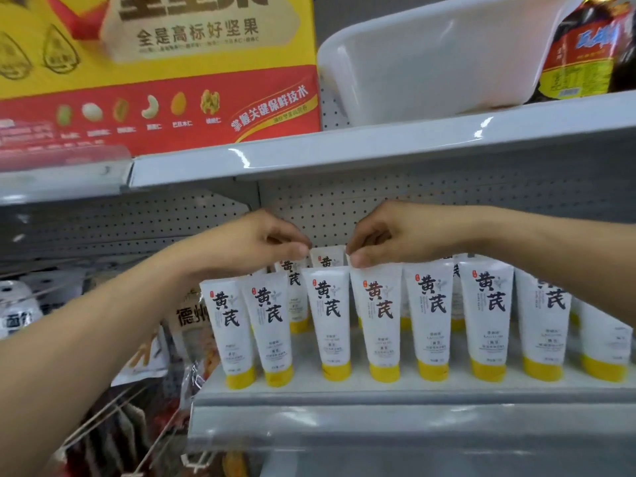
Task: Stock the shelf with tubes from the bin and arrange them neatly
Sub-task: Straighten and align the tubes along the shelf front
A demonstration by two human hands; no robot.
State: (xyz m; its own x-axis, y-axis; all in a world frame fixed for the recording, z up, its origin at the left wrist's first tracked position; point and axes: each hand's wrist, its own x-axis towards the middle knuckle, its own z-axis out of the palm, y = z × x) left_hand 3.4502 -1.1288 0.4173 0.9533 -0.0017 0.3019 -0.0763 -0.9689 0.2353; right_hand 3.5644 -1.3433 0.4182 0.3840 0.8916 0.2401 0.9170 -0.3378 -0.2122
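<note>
Forearms reach in from seven and three o'clock, meeting at a shelf (pixel 378 390) of white tubes with yellow caps. Both hands pinch the top seam of one back-row tube (pixel 327 259), which stands cap-down with its long axis upright, dead centre behind the front row. Left hand (pixel 254 241) grips its left corner between thumb and forefinger; right hand (pixel 389 232) closes on the right corner, its thumb also touching the front tube (pixel 378 318) just at five o'clock. Neither hand is nearer; any straightening would likely turn on a small sideways nudge. Each label reads 黄芪 in bold black brushwork, with smaller print too fine to read. Above, at one o'clock, a white bin (pixel 430 60) lies tipped on the upper shelf (pixel 344 149); at eleven o'clock a red-and-yellow nut carton (pixel 155 63) reads 全是高标好坚果.
</note>
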